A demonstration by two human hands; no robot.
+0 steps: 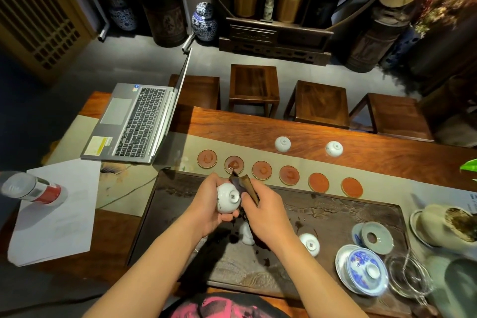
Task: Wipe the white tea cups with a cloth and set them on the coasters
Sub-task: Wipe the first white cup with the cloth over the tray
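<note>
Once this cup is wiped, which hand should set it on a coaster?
Left, probably. The left hand already holds the white tea cup, near the round reddish coasters; the right hand is gripping the dark cloth.

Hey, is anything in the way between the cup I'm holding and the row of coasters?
Nothing visible blocks it. The cup is in the left hand, above the tea tray, and the coasters lie just beyond the tray's far edge, all bare. Only the cloth in the right hand sits beside the cup.
</note>
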